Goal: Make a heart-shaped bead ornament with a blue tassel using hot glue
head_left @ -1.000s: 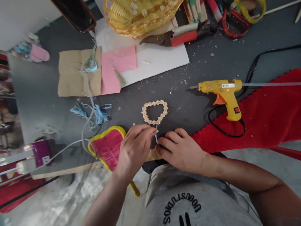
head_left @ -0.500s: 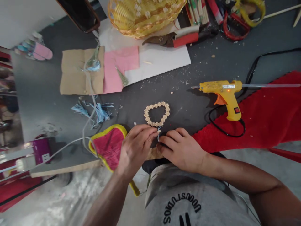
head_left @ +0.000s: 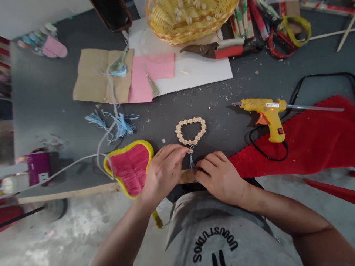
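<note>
A heart-shaped ring of small cream beads [head_left: 181,138] lies flat at the table's front. From its lower tip hangs a light-blue thread tassel [head_left: 191,162], with a small pale bead [head_left: 190,151] near the top. My left hand [head_left: 165,170] is closed, thumb and forefinger pinching at that bead. On the other side, my right hand [head_left: 217,175] has its fingers curled together at the tassel's lower threads, whose ends are partly hidden. Beside my left hand, a pink thread-wound shape with a yellow rim [head_left: 129,170] overhangs the table edge.
A yellow glue gun [head_left: 262,105], its light lit, lies to the right by red cloth [head_left: 313,144]. Blue tassels [head_left: 123,125] and a pale cable [head_left: 104,136] are to the left. Pruning shears [head_left: 213,50], a yellow basket [head_left: 166,35] and scissors [head_left: 281,48] lie farther back.
The view has shifted slightly. My right fingers sit a little farther from the left ones, and more of the blue tassel shows, its threads spread apart. The left hand still pinches near the bead.
</note>
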